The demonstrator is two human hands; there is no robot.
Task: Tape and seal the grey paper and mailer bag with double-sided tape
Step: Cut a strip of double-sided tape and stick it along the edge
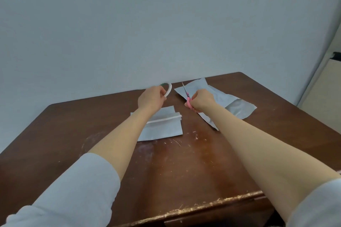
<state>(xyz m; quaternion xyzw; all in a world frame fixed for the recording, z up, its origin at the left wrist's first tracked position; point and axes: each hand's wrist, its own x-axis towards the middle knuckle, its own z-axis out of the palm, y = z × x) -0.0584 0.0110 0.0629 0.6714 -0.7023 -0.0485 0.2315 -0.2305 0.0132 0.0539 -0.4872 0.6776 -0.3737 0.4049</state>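
Observation:
A folded grey paper lies at the middle of the brown table, with a white strip of tape stuck across it. Above its far edge my left hand grips a white roll of double-sided tape, held upright. To the right, my right hand is closed on pink-handled scissors whose blades point away toward the wall. The grey mailer bag lies flat at the back right, partly under my right hand and forearm.
A plain wall stands right behind the table's far edge. The near table edge is chipped and scratched. A pale cabinet or door stands off the table's right side.

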